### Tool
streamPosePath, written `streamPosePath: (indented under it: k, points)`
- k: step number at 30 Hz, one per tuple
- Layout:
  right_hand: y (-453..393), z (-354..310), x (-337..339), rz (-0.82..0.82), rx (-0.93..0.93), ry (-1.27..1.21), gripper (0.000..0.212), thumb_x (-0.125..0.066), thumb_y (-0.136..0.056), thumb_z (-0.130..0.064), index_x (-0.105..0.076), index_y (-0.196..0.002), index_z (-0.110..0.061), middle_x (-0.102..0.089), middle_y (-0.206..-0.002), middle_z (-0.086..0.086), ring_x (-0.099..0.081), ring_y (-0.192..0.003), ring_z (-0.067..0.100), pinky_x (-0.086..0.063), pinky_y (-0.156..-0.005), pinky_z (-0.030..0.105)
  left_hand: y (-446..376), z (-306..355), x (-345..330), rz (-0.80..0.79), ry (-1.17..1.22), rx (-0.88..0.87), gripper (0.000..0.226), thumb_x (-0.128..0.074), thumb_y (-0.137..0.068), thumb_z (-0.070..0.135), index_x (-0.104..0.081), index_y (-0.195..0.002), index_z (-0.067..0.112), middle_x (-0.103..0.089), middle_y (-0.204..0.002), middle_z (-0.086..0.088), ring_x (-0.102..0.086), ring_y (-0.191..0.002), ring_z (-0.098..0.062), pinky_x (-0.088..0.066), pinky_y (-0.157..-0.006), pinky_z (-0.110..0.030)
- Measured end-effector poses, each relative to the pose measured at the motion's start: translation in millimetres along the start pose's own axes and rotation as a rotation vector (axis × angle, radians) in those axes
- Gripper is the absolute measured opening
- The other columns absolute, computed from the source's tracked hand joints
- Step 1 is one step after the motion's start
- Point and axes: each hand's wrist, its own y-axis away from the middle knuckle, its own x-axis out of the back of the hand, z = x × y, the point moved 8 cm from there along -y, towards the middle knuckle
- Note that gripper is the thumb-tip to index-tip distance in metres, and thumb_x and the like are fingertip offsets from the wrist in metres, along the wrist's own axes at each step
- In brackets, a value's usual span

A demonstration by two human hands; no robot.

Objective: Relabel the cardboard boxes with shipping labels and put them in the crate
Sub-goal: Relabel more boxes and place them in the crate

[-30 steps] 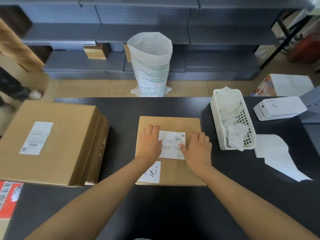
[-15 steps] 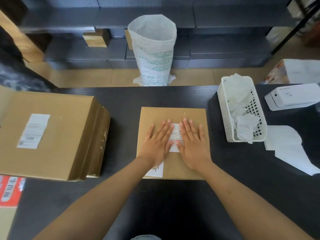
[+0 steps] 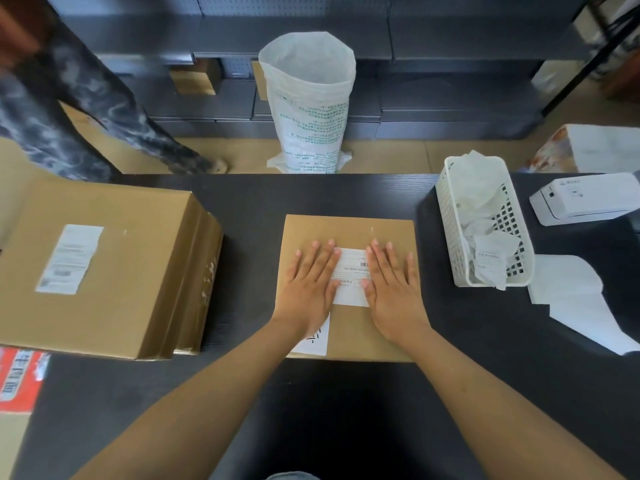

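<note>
A flat cardboard box (image 3: pixel 349 230) lies in the middle of the black table. A white shipping label (image 3: pixel 351 277) sits on its top. My left hand (image 3: pixel 310 285) presses flat on the label's left side, fingers straight. My right hand (image 3: pixel 393 285) presses flat on its right side, fingers spread. A second white slip (image 3: pixel 313 341) with handwriting shows at the box's near left, partly under my left wrist. A larger cardboard box (image 3: pixel 131 265) with its own label (image 3: pixel 69 258) stands at the left.
A white plastic basket (image 3: pixel 450 216) of crumpled label backings stands right of the box. A white label printer (image 3: pixel 585 199) and loose white sheets (image 3: pixel 581 306) lie at the far right. A white woven sack (image 3: pixel 308 102) stands on the floor beyond the table. A person's legs (image 3: pixel 69 109) are at upper left.
My hands lay side by side over the label's middle and have slid apart to its edges, uncovering the centre. The camera has tilted down further. A person's legs have come into view at upper left.
</note>
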Motion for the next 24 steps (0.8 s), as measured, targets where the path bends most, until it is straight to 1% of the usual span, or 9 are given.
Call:
streamPosePath:
  k: [4,7,10,12,14,16,18,21,24]
  points:
    - [0.3,0.0,0.3,-0.029,-0.003,0.003,0.060,-0.011,-0.102,-0.039,0.021,-0.147,-0.017,0.026,-0.156,-0.004,0.029,-0.142,0.015,0.016,-0.117,0.044,-1.2,-0.2,-1.8,-0.032,0.004,0.000,0.055,-0.006,-0.102,0.038,0.022,-0.146,0.022,0.029,-0.153,0.007,0.028,-0.142,-0.016,0.018,-0.117,-0.037]
    - [-2.3,1.0,4.2,-0.060,0.009,-0.037,0.060,-0.013,-0.103,-0.040,0.021,-0.147,-0.018,0.025,-0.157,-0.003,0.030,-0.142,0.015,0.018,-0.117,0.042,-3.7,0.6,5.4,-0.060,0.067,-0.017,0.055,-0.013,-0.103,0.039,0.017,-0.147,0.024,0.020,-0.158,0.007,0.027,-0.142,-0.015,0.020,-0.115,-0.034]
    - [-3.4,5.5,17.2,-0.013,-0.028,-0.162,0.062,-0.024,-0.103,-0.038,0.005,-0.153,-0.017,0.012,-0.161,-0.001,0.018,-0.146,0.015,0.011,-0.119,0.036,-2.1,-4.6,22.6,0.004,0.030,0.003,0.057,-0.019,-0.103,0.041,0.002,-0.153,0.021,0.008,-0.161,0.005,0.019,-0.146,-0.020,0.018,-0.116,-0.036]
    - [-2.4,15.4,31.0,0.076,-0.109,-0.255,0.062,-0.033,-0.101,-0.037,-0.010,-0.154,-0.015,-0.002,-0.162,0.002,0.002,-0.149,0.019,0.000,-0.120,0.033,1.9,-15.0,35.1,0.061,0.011,0.074,0.057,-0.024,-0.102,0.039,-0.007,-0.153,0.020,-0.002,-0.161,0.002,0.009,-0.148,-0.022,0.011,-0.118,-0.039]
    - [2.1,27.6,39.9,0.141,-0.186,-0.299,0.062,-0.040,-0.099,-0.040,-0.020,-0.152,-0.014,-0.014,-0.160,0.007,-0.011,-0.146,0.024,-0.011,-0.119,0.036,6.5,-31.5,43.4,0.087,0.071,0.191,0.056,-0.031,-0.101,0.037,-0.014,-0.151,0.018,-0.012,-0.160,0.000,-0.001,-0.148,-0.021,0.001,-0.119,-0.039]
    - [9.2,41.6,42.3,0.169,-0.274,-0.350,0.065,-0.044,-0.096,-0.044,-0.024,-0.150,-0.013,-0.021,-0.156,0.008,-0.023,-0.142,0.027,-0.023,-0.115,0.040,12.1,-50.0,49.9,0.110,0.201,0.333,0.054,-0.037,-0.100,0.038,-0.023,-0.148,0.017,-0.022,-0.156,-0.001,-0.014,-0.146,-0.021,-0.010,-0.118,-0.039]
    - [19.5,58.6,38.0,0.180,-0.422,-0.469,0.069,-0.048,-0.094,-0.048,-0.026,-0.148,-0.013,-0.025,-0.154,0.009,-0.031,-0.138,0.028,-0.033,-0.110,0.044,17.6,-62.8,51.1,0.112,0.310,0.434,0.051,-0.039,-0.098,0.040,-0.030,-0.144,0.020,-0.033,-0.149,0.001,-0.029,-0.139,-0.021,-0.019,-0.115,-0.043]
    - [31.4,75.5,17.0,0.085,-0.620,-0.679,0.070,-0.052,-0.091,-0.051,-0.030,-0.147,-0.014,-0.036,-0.148,0.010,-0.040,-0.132,0.029,-0.040,-0.104,0.047,27.3,-67.5,36.5,-0.010,0.398,0.536,0.059,-0.042,-0.096,0.049,-0.025,-0.145,0.022,-0.036,-0.147,-0.002,-0.041,-0.131,-0.025,-0.028,-0.110,-0.049]
    - [34.4,73.2,-5.8,-0.099,-0.695,-0.837,0.063,-0.053,-0.092,-0.047,-0.038,-0.141,-0.010,-0.050,-0.135,0.011,-0.053,-0.117,0.029,-0.046,-0.093,0.042,35.3,-65.3,13.8,-0.149,0.623,0.625,0.064,-0.043,-0.094,0.055,-0.031,-0.141,0.014,-0.047,-0.137,-0.010,-0.054,-0.115,-0.028,-0.045,-0.098,-0.047]
